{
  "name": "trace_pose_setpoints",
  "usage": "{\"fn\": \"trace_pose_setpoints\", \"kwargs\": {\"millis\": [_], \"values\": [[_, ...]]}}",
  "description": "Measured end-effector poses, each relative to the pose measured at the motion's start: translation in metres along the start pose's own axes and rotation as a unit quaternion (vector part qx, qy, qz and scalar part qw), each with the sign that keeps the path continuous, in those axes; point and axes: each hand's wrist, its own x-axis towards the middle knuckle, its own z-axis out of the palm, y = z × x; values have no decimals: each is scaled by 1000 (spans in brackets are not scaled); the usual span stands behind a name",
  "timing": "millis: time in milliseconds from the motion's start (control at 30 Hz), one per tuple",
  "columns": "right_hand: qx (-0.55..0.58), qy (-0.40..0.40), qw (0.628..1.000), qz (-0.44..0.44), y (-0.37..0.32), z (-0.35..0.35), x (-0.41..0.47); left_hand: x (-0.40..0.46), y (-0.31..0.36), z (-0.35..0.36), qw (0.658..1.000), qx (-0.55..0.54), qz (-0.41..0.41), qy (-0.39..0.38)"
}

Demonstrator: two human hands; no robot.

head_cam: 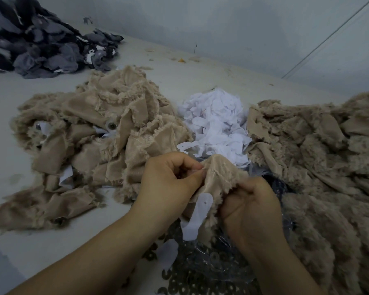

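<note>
A small piece of beige furry fabric [221, 173] is held between both hands at the lower middle. My left hand [168, 182] pinches its upper left edge with thumb and fingers. My right hand [251, 207] grips its lower right edge with curled fingers. A white fabric tab [197, 218] with a small hole hangs down from the piece between my hands. Below my hands lies a clear plastic bag of dark ring-shaped washers [202, 271].
One heap of beige fur pieces [98, 133] lies to the left and another beige fur heap [320, 158] to the right. White tabs [216, 122] are piled between them. A pile of grey and black fabric [41, 39] sits at the far left, by the wall.
</note>
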Motion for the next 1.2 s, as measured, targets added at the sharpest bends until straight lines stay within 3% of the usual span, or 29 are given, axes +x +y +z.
{"fn": "trace_pose_setpoints", "kwargs": {"millis": [67,200,333,567,833,967,1067,1200], "values": [[-39,-27,999,-2,-2,5,-1,0,0,-1,1000,12,7,1],[-215,23,975,-59,3,1,1,-1,-4,1,998,46,23,-20],[-212,47,974,-64,0,-5,3,-3,-7,3,999,29,-6,-24],[-219,69,970,-78,-2,-8,3,0,0,-1,990,-91,-90,-56],[-303,121,937,-125,0,-5,2,-3,-2,2,999,48,20,-12],[-281,151,941,-112,1,-3,1,-2,1,0,992,107,62,-24],[-281,156,942,-99,-1,-6,3,-4,7,-3,968,178,164,-63],[-274,156,945,-88,-3,-10,5,-5,10,-8,947,231,178,-138]]}}
